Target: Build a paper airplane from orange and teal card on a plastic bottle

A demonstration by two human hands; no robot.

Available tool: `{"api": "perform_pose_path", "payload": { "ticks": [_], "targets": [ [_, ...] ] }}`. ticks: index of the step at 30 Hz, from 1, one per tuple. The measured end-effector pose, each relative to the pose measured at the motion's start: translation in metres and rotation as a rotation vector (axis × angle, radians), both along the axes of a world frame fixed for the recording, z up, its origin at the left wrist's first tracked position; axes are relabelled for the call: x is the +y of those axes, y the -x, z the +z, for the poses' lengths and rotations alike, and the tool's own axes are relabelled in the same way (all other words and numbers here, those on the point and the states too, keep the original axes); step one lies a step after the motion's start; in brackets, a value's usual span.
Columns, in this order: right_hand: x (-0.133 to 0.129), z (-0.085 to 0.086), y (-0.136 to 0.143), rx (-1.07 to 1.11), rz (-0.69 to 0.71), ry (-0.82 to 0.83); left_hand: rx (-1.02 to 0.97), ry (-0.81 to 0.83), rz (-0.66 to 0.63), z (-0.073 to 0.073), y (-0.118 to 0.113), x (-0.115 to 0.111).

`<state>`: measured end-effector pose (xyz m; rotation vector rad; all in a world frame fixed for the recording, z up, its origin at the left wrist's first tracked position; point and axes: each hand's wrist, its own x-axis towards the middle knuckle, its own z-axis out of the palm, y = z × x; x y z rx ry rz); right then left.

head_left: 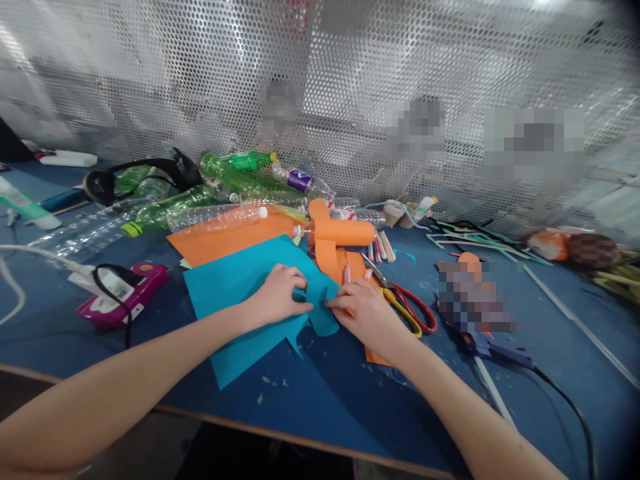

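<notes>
A bright blue paper sheet [225,287] lies at an angle in front of me, with a cut edge along its right side. My left hand [279,293] rests on it, fingers curved and thumb apart from them. At the sheet's right edge is a curled blue paper piece [323,317]; whether it is fully separate I cannot tell. My right hand [367,310] has its fingertips closed on that piece's right edge. Just beyond, a plastic bottle wrapped in orange paper [345,232] carries orange strips. Red-and-yellow-handled scissors [425,317] lie beside my right hand.
Several plastic bottles [215,217] crowd the back left before a perforated metal screen [200,67]. A magenta box [125,300] with cables sits left. Markers [383,247] lie behind the scissors. A corded blue tool [500,350], probably a glue gun, lies right. Orange paper [193,237] lies under the blue sheet.
</notes>
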<state>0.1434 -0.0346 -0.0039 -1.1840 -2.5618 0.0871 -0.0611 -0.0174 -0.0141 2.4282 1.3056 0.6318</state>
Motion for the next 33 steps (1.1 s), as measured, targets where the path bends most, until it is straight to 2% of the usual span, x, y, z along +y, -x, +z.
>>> {"api": "perform_pose_path", "payload": {
  "ticks": [5,7,10,14,19,24,28,31,33],
  "targets": [
    [0.000,0.006,-0.002,0.070,-0.031,0.046,0.027,0.008,0.016,0.001,0.000,0.000],
    [0.004,0.011,-0.009,0.129,-0.141,0.048,0.042,0.020,0.024,0.002,0.000,-0.001],
    [0.014,0.018,-0.026,0.164,-0.398,-0.013,0.056,0.045,0.034,0.002,0.000,-0.002],
    [0.027,0.019,-0.048,0.054,-0.593,0.020,0.036,0.015,0.013,0.001,0.000,0.000],
    [0.033,0.016,-0.062,-0.172,-0.682,0.012,-0.032,-0.027,0.035,0.003,-0.002,0.000],
    [0.034,0.016,-0.063,-0.192,-0.726,-0.004,-0.116,-0.098,0.093,0.004,-0.001,-0.002],
    [0.033,0.034,-0.077,-0.171,-0.801,-0.035,-0.146,-0.128,0.086,0.004,-0.001,-0.001],
    [0.026,0.057,-0.102,-0.208,-0.909,-0.008,-0.201,-0.229,0.174,0.008,0.001,-0.001],
    [0.019,0.068,-0.120,-0.340,-0.828,0.134,-0.259,-0.299,0.266,0.012,0.003,-0.001]
  ]
}}
